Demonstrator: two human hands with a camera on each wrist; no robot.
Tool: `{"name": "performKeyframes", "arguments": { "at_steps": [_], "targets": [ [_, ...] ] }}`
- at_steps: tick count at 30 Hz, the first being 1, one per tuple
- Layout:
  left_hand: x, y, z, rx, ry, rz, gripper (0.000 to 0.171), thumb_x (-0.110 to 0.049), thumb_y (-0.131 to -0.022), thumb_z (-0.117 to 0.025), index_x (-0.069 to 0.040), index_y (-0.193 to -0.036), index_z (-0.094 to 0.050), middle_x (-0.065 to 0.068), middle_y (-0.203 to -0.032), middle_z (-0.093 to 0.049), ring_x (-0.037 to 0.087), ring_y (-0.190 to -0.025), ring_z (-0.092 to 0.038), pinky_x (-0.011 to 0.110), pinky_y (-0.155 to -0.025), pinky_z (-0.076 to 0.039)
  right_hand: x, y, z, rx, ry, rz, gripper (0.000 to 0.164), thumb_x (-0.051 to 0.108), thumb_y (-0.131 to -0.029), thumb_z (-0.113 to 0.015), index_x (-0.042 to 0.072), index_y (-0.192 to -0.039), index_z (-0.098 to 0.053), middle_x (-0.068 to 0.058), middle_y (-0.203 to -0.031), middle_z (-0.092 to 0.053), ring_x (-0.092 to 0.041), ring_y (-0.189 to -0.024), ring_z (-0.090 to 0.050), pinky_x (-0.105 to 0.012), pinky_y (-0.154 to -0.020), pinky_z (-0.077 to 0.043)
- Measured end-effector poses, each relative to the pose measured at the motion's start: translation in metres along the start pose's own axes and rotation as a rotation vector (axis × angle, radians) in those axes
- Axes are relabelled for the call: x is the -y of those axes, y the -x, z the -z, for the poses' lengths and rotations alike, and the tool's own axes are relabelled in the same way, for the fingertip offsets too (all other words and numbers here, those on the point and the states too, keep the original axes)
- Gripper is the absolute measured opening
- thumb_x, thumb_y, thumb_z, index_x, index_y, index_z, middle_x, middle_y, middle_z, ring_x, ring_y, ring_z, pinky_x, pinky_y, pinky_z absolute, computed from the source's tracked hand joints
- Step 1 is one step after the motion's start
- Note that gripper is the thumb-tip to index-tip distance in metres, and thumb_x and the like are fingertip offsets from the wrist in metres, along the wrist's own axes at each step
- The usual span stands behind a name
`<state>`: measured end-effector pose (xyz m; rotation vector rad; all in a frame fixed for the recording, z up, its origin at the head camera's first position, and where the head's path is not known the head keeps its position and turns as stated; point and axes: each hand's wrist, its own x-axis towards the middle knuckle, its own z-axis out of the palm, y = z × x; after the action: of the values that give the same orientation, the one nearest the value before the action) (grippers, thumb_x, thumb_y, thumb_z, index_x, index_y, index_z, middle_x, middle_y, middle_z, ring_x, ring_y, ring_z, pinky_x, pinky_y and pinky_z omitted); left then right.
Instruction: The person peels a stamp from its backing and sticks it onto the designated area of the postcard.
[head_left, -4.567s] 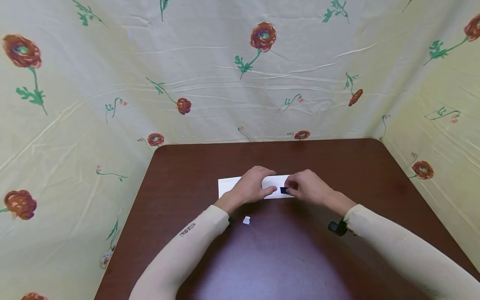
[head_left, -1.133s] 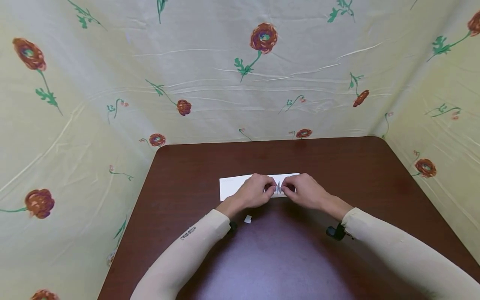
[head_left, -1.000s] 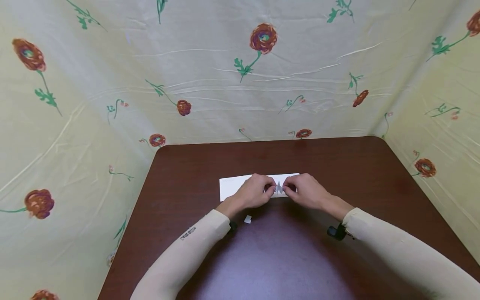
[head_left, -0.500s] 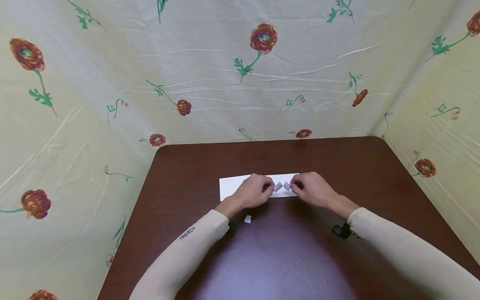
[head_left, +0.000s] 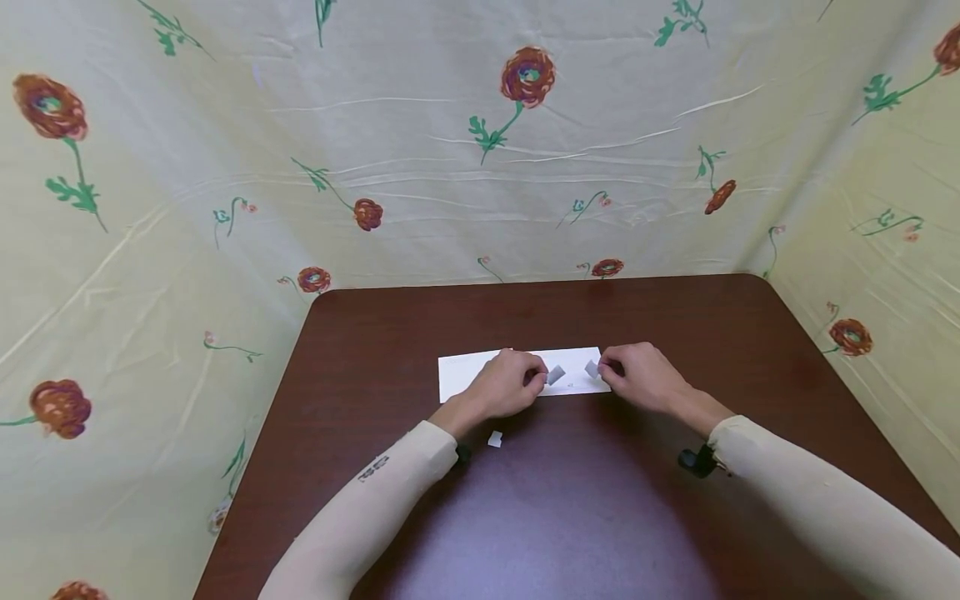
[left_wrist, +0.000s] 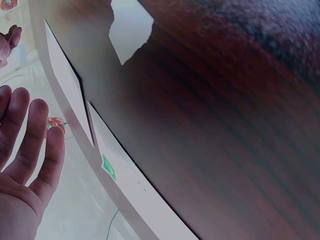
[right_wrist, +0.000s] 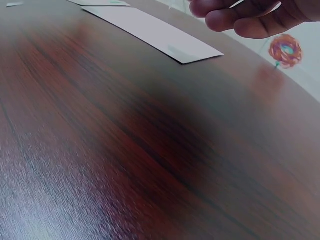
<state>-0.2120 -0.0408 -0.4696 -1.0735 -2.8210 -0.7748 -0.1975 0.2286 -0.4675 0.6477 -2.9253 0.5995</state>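
Observation:
My left hand (head_left: 506, 382) is over the white paper strips, thumb and forefinger pinching a small grey piece of paper (head_left: 556, 375). At the strips' right end, my right hand (head_left: 641, 375) pinches another small grey piece of paper (head_left: 592, 368). The two pieces are apart from each other. Two white strips lie end to end on the table, the right strip (right_wrist: 155, 32) plain and the left strip (left_wrist: 132, 187) bearing a green mark (left_wrist: 108, 167). My left hand hides where they meet in the head view. Neither grey piece shows clearly in the wrist views.
A torn white scrap (head_left: 495, 439) lies on the dark brown table (head_left: 562, 508), nearer me than the strips. A flowered curtain (head_left: 420, 117) hangs behind the table and along both sides. Dark wrist cameras (head_left: 698, 461) sit under my cuffs.
A dark blue piece was at my right fingers earlier. Then my fingertips met over the strip with grey paper between them. My right hand has since moved right with one piece; the left stays put.

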Motion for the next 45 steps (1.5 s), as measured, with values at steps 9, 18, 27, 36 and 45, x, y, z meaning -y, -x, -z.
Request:
{"name": "performKeyframes", "arguments": {
  "at_steps": [9,18,27,36,45],
  "targets": [
    [0.0,0.002,-0.002,0.01,-0.003,0.014,0.014,-0.021,-0.094,-0.06,-0.018,-0.093,-0.074,-0.011,-0.08,-0.067,0.007,-0.069,-0.056,0.024,-0.064,-0.046,-0.002,0.012,-0.005,0.036,-0.013,0.007,0.008,0.021,-0.092,-0.067,0.017,-0.09,-0.073,0.009,-0.068,-0.058,-0.009,-0.061,-0.049,-0.026,-0.06,-0.045],
    [-0.001,0.004,-0.002,0.016,-0.013,0.003,0.013,-0.02,-0.094,-0.06,-0.02,-0.089,-0.072,-0.012,-0.079,-0.066,0.005,-0.068,-0.057,0.023,-0.064,-0.047,0.012,0.025,-0.015,0.053,-0.074,0.104,0.01,0.019,-0.091,-0.068,0.021,-0.082,-0.072,0.017,-0.068,-0.059,-0.003,-0.06,-0.049,-0.023,-0.061,-0.044],
    [0.001,0.005,-0.004,0.014,-0.006,-0.002,0.013,-0.021,-0.094,-0.06,-0.021,-0.088,-0.071,-0.012,-0.076,-0.064,0.005,-0.066,-0.055,0.022,-0.062,-0.046,0.023,0.037,-0.022,0.281,-0.247,0.181,0.013,0.017,-0.092,-0.068,0.02,-0.081,-0.073,0.019,-0.066,-0.057,0.001,-0.06,-0.05,-0.02,-0.057,-0.045],
    [0.001,0.006,-0.006,0.015,0.001,-0.01,0.013,-0.02,-0.093,-0.06,-0.02,-0.087,-0.071,-0.012,-0.074,-0.063,0.005,-0.065,-0.054,0.022,-0.061,-0.045,0.024,0.042,-0.025,0.246,-0.081,0.195,0.022,0.018,-0.088,-0.068,0.027,-0.07,-0.061,0.018,-0.059,-0.048,0.002,-0.053,-0.043,-0.019,-0.051,-0.039],
    [0.0,0.006,-0.007,0.019,-0.013,-0.005,0.013,-0.021,-0.094,-0.06,-0.02,-0.089,-0.072,-0.011,-0.077,-0.065,0.005,-0.065,-0.055,0.022,-0.062,-0.046,0.027,0.035,-0.019,0.177,0.092,0.221,0.018,0.024,-0.081,-0.069,0.029,-0.067,-0.057,0.02,-0.057,-0.046,0.0,-0.053,-0.042,-0.021,-0.05,-0.038]
  ]
}}
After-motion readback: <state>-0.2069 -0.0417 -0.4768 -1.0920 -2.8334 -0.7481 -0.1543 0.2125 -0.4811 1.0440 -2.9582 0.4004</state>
